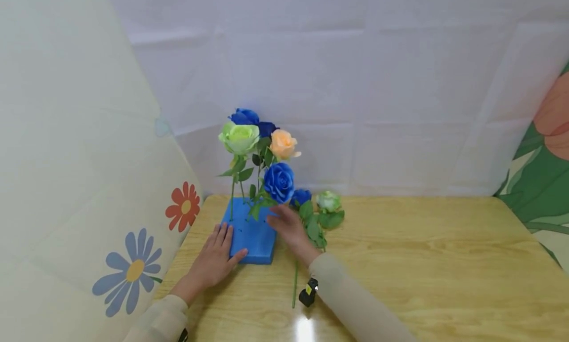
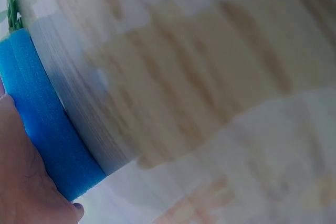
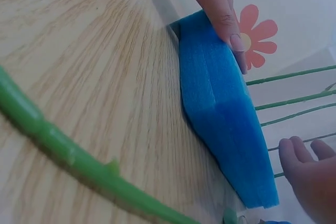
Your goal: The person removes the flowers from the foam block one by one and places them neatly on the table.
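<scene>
A blue foam block (image 1: 253,240) lies on the table with several rose stems upright in it. My left hand (image 1: 213,260) rests on the block's left and front edges, fingers extended and thumb at the near edge. Above the block stand a light green rose (image 1: 240,138), a peach rose (image 1: 283,144), a front blue rose (image 1: 279,182) and more blue roses (image 1: 244,116) behind. Just under the front blue rose is my right hand (image 1: 291,231), at the block's right side. In the right wrist view its loosely bent fingers (image 3: 294,150) are near the stems, with nothing visibly gripped.
Right of the block, a blue rose (image 1: 301,197) and a pale green rose (image 1: 329,201) lie on the wooden table (image 1: 422,263). A loose green stem (image 1: 295,285) runs toward the front, below my right forearm. White cloth (image 1: 311,85) hangs behind the table.
</scene>
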The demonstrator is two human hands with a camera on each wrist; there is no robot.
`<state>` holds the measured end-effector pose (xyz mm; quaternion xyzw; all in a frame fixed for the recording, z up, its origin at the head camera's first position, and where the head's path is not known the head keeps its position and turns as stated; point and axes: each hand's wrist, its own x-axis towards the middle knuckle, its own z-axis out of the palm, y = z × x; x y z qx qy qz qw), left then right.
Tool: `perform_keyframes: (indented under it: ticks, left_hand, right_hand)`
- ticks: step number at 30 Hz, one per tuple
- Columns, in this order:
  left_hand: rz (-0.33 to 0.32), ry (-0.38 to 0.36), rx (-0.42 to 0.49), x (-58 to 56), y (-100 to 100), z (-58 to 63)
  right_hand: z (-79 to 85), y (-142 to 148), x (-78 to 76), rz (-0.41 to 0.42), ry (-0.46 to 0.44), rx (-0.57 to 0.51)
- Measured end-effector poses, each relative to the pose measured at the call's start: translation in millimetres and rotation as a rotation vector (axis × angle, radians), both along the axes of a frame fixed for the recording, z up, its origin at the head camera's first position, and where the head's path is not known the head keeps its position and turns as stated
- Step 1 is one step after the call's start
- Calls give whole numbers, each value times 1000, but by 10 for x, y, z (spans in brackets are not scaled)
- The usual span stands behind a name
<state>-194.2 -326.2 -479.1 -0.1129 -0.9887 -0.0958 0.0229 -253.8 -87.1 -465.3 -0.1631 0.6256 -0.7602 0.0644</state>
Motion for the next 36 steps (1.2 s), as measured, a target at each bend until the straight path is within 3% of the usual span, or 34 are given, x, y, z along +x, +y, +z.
perform_keyframes:
  ticks: [9,21,36]
  left_hand:
    - [7,4,-9,14,17,54]
    - [1,-4,-22,-9,-8,20]
    - [7,-8,-13,-15,4,-8]
  right_hand:
    - [33,-185,-62,-44,-1,155]
    - [23,-437,-99,-121,-22,352]
    - [-64,-579,-148,-220,-33,278]
